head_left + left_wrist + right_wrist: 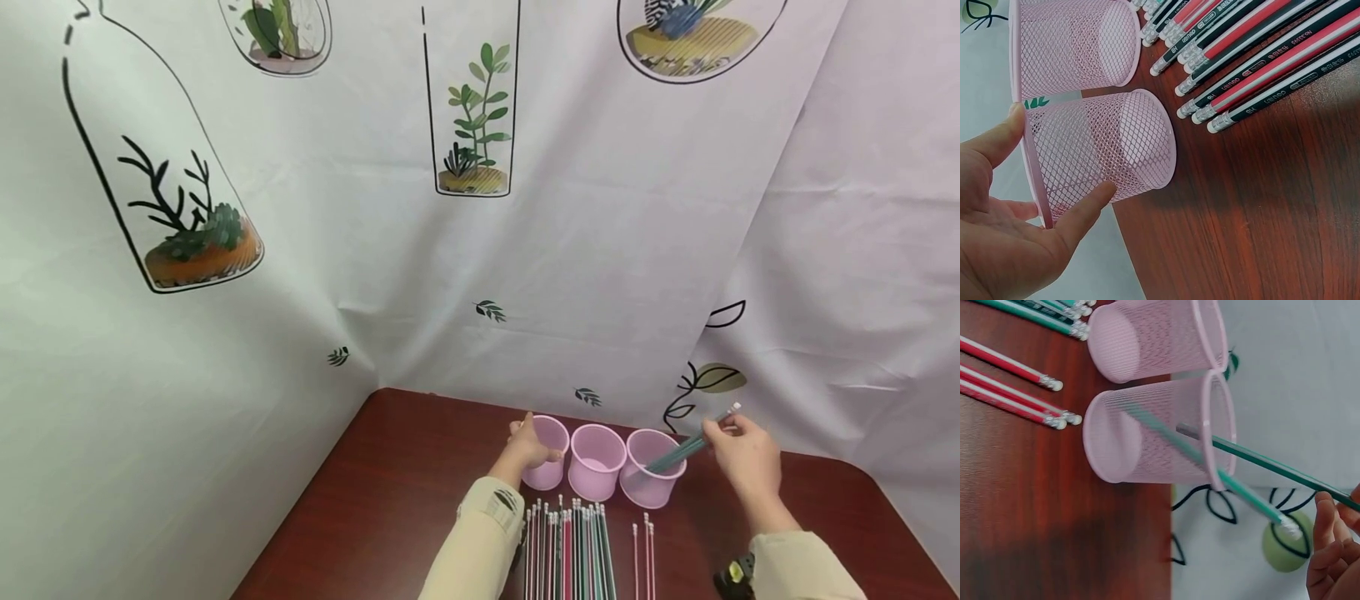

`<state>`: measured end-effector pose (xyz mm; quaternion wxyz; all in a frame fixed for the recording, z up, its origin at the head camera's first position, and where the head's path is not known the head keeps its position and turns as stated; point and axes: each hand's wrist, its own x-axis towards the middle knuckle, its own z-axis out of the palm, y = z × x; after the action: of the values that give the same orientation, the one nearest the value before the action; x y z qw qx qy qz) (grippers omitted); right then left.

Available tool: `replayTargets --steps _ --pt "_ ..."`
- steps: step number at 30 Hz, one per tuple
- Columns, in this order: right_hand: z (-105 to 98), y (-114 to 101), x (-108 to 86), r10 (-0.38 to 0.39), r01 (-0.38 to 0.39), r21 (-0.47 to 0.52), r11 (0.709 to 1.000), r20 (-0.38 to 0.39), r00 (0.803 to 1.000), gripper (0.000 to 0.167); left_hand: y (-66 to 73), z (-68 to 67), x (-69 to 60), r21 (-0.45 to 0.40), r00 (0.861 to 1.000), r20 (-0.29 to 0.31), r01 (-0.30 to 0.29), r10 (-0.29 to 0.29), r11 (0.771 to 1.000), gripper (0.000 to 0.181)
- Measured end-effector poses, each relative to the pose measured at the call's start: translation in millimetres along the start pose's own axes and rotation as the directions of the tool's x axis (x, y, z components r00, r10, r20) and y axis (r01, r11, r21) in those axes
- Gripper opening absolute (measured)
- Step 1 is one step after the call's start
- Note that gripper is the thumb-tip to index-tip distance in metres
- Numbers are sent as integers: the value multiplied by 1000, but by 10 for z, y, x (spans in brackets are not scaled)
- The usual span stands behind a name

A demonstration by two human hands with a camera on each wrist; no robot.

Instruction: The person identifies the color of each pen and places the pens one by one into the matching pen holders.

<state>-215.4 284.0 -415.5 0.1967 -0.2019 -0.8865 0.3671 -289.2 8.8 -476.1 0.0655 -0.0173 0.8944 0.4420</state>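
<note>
Three pink mesh pencil cups stand in a row at the back of the table. My left hand [527, 448] holds the left cup [545, 477] by its rim; in the left wrist view, a fingertip also touches the mesh side. The middle cup [595, 483] stands between the other two. Above the right cup [647, 492], my right hand [750, 458] pinches a green pencil [1272, 467], its lower end inside the cup's mouth. Another green pencil [1241, 490] leans in that cup, its white eraser end over the rim.
In front of the cups lies a row of many pencils [567, 550], dark, red and green, erasers toward the cups. Several red pencils [1007, 394] lie apart, before the right cup. A printed white cloth [600, 250] hangs behind the dark red wooden table [360, 500].
</note>
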Motion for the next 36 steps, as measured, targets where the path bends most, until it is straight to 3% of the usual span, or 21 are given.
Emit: replayTargets --steps 11,20,32,36 --pt "222 258 -67 100 -102 21 995 81 992 35 11 -20 -11 -6 1000 0 -24 24 1000 97" --pt "330 325 -112 98 -96 -19 995 149 984 38 -4 -7 -16 7 1000 8 -15 15 1000 97" --pt "363 375 -150 127 -119 -52 991 171 977 41 -6 -15 -17 26 999 20 -26 25 999 96" --pt "359 328 -196 167 -166 -19 986 150 975 50 -11 -23 -14 33 1000 24 -20 19 999 96"
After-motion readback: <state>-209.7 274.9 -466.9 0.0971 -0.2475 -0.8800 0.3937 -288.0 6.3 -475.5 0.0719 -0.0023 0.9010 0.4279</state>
